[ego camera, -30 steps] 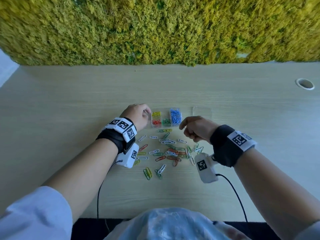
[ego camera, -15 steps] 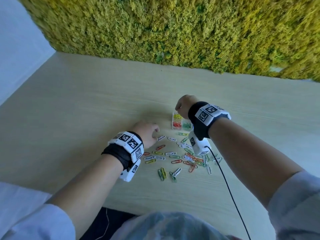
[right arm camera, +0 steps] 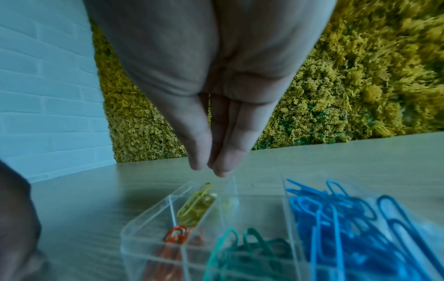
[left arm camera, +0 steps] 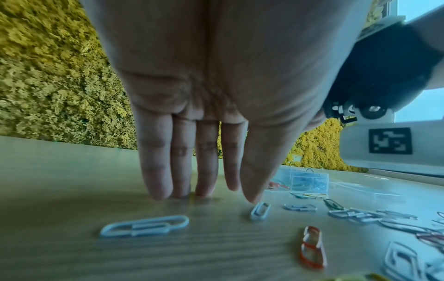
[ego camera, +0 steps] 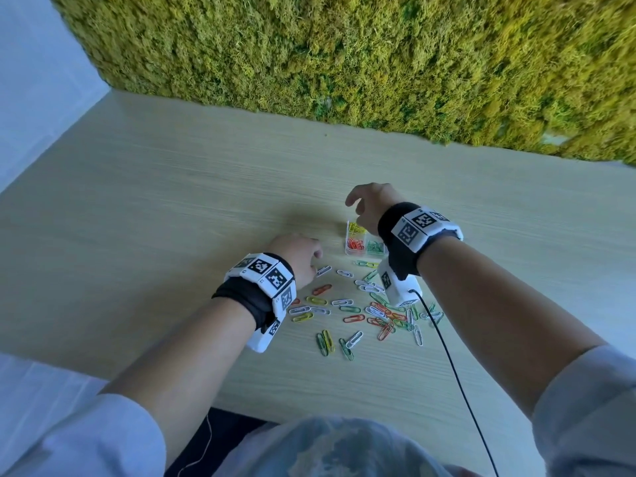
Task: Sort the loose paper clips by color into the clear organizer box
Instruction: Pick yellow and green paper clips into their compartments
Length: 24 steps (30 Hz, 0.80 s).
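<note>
Pale wood desk [ego camera: 172, 208], moss wall [ego camera: 344, 53] behind — both hands' fingers straight, nothing held.

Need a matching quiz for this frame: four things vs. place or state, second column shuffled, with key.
Things:
1. right hand
2. left hand
3. blue paper clips
4. orange paper clips in the organizer box

Places or states:
A. fill the large compartment on the right of the clear organizer box, right wrist view
B. fingertips down on the table beside a white paper clip
C. above the yellow compartment, holding nothing
D. near-left compartment, right wrist view

Pairs: 1-C, 2-B, 3-A, 4-D
</note>
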{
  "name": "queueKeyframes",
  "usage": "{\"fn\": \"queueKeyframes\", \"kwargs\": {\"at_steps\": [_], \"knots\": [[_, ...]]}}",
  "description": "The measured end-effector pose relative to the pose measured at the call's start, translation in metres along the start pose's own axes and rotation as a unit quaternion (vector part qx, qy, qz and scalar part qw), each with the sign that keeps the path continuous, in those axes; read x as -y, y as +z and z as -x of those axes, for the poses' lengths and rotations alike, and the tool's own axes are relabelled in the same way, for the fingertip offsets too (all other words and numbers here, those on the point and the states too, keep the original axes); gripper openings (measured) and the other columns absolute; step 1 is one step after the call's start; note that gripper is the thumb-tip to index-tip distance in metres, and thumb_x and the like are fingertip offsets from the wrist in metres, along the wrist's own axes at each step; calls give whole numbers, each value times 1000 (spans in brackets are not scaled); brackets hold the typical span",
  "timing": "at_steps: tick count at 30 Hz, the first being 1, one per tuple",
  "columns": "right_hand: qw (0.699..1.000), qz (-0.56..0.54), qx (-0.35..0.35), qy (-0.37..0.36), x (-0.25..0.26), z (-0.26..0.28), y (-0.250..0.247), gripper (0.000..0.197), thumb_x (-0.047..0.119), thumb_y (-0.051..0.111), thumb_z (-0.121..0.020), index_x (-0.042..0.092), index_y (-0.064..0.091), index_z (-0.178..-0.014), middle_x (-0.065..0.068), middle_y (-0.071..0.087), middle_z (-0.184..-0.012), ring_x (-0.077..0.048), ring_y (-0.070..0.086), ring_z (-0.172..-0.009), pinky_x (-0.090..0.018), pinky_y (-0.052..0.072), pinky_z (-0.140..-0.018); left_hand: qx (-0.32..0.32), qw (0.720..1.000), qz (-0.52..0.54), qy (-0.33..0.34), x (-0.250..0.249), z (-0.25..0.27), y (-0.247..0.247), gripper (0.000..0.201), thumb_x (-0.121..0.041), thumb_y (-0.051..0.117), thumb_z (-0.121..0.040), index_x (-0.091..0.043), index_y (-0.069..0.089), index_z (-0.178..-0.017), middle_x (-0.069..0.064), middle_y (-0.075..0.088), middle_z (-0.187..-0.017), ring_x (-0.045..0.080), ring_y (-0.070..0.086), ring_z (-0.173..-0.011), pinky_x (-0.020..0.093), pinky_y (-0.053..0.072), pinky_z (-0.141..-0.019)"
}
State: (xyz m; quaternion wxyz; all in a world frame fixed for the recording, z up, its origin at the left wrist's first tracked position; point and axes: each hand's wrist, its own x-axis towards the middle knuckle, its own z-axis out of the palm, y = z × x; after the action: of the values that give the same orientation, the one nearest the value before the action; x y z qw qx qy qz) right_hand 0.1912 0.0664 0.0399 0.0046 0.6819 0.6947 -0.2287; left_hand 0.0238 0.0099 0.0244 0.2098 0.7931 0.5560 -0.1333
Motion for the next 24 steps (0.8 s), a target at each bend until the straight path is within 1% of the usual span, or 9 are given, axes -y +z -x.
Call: {"fn": "queueKeyframes", "kwargs": {"at_steps": [4, 7, 9, 12, 14, 16, 20, 22, 24], "knots": [[998, -36, -44, -5, -3, 7, 2, 35, -1, 47, -89, 20, 65, -110, -3, 66, -106, -17, 59, -83, -26, 48, -68, -5, 1000, 3, 3, 0, 4, -3, 15, -20, 53, -90, -23, 63, -101, -3, 61, -114, 16, 54, -92, 27, 42, -76], [997, -38, -51, -35, 1, 22, 6, 32, 2, 45, -89, 20, 70, -98, -2, 68, -102, -19, 63, -84, -28, 53, -71, 5, 1000, -4, 11, -2, 5, -5, 13, -19, 55, -89, -22, 66, -93, -4, 63, -111, 17, 58, -98, 28, 44, -78], [998, 0, 0, -62, 9, 36, 10, 29, 7, 48, -87, 23, 71, -95, 2, 70, -99, -19, 66, -88, -30, 56, -78, 12, 1000, -5, 11, -2, 6, -6, 14, -19, 56, -88, -22, 69, -91, -5, 65, -106, 18, 60, -98, 30, 49, -81], [976, 136, 95, -138, 24, 57, 23, 26, 17, 50, -90, 26, 71, -102, 13, 68, -101, -13, 64, -90, -23, 53, -73, 25, 1000, 3, 1, -1, 7, -6, 10, -22, 60, -83, -24, 69, -82, -6, 68, -93, 18, 61, -86, 29, 52, -76], [960, 175, 121, -184, 32, 66, 36, 26, 23, 49, -92, 25, 71, -105, 9, 69, -108, -16, 65, -98, -27, 54, -84, 37, 999, 0, 1, 2, 10, -4, 11, -23, 60, -80, -25, 65, -71, -7, 66, -80, 18, 62, -81, 27, 50, -70], [952, 204, 127, -188, 38, 71, 48, 28, 27, 48, -93, 23, 71, -108, 3, 69, -110, -20, 65, -100, -28, 54, -83, 49, 999, -4, 5, 5, 12, -2, 8, -23, 63, -76, -23, 65, -68, -8, 65, -73, 17, 62, -77, 26, 50, -65], [945, 256, 123, -161, 49, 72, 65, 26, 20, 46, -93, 11, 66, -106, -6, 68, -105, -22, 60, -83, -23, 40, -52, 85, 996, 8, 22, 14, 18, 1, 15, -26, 69, -66, -20, 71, -80, -10, 70, -87, 17, 65, -82, 32, 56, -74], [953, 236, 114, -149, 50, 73, 67, 22, 17, 50, -91, 9, 66, -103, -8, 68, -101, -24, 63, -84, -25, 40, -53, 67, 996, 59, 30, 17, 21, -2, 3, -24, 70, -69, -22, 69, -69, -12, 68, -89, 15, 63, -84, 31, 54, -74], [961, 213, 113, -138, 49, 74, 66, 20, 18, 53, -89, 8, 67, -99, -8, 67, -94, -25, 65, -88, -26, 42, -59, 22, 994, 96, 46, 20, 25, 2, 19, -25, 70, -74, -27, 59, -58, -12, 61, -90, 13, 57, -86, 28, 48, -75]]}}
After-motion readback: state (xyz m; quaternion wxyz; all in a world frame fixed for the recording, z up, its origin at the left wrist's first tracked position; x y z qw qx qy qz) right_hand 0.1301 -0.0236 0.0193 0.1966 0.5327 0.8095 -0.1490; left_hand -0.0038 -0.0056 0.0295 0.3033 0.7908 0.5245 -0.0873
